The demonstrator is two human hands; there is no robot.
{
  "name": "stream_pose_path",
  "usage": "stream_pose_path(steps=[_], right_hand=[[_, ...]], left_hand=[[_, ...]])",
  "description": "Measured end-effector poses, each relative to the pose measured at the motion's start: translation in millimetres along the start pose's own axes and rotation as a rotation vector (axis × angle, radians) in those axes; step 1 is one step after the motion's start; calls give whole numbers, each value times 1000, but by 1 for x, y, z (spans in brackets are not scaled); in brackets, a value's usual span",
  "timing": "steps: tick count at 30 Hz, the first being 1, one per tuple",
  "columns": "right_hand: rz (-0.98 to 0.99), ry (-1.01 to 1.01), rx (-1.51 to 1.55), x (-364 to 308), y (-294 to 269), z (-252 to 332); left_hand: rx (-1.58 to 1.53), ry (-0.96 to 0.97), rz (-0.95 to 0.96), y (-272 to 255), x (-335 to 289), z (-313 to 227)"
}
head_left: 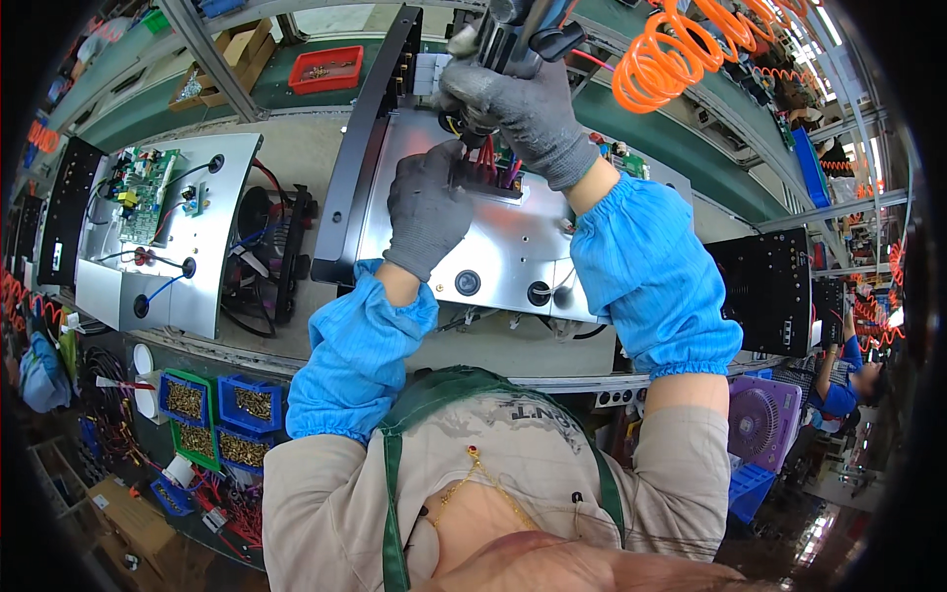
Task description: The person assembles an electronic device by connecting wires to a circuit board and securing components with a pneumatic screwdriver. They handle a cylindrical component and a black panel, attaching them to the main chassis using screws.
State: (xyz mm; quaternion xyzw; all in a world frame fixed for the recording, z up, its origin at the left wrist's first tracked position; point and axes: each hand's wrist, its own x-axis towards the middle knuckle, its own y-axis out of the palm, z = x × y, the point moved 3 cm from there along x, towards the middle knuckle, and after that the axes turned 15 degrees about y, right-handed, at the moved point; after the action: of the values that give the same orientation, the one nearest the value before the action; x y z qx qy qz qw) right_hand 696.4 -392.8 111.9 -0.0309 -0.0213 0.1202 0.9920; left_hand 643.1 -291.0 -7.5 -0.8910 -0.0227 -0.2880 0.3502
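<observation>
My right hand (533, 113), in a grey glove, is wrapped round a dark power screwdriver (505, 47) above the far part of a metal chassis (503, 249). Its nose points down toward red and purple wires (488, 163) at a dark terminal part. My left hand (431, 207), gloved too, is closed beside those wires, just under the tool's nose. Whatever its fingertips pinch is hidden. The chassis has a tall black side panel (360, 163) left of my left hand. Part of a green circuit board (619, 156) shows right of my right wrist.
Another chassis with a circuit board (150, 197) stands at the left. A black housing (764, 291) is at the right. An orange coiled hose (681, 49) hangs at the upper right. A red tray (326, 69) lies at the back; blue bins of brass fasteners (247, 405) sit near left.
</observation>
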Motion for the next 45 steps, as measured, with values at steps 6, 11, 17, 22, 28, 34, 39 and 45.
stream_pose_path(steps=[6, 11, 17, 22, 28, 34, 39, 45], right_hand=[[-34, 7, -43, -1, 3, 0], [-38, 11, -56, -5, 3, 5], [34, -16, 59, -6, -1, 8], [-6, -13, 128, -46, -18, 51], [-176, -132, 153, -50, -54, 9], [-211, -65, 97, -51, -56, 1], [-205, -42, 70, -53, -57, 2], [-108, 61, 163, -49, -61, 0]], left_hand=[[6, 16, 13, -1, 1, 0], [-12, 4, 12, -4, 1, -2], [-26, -2, 18, -2, 4, -1], [6, 24, 2, 1, -3, 4], [3, 56, -8, 3, 4, 1], [-1, 55, 8, 2, 1, 3], [-13, 37, 12, 2, 1, 2], [0, 47, 17, 1, 2, 1]])
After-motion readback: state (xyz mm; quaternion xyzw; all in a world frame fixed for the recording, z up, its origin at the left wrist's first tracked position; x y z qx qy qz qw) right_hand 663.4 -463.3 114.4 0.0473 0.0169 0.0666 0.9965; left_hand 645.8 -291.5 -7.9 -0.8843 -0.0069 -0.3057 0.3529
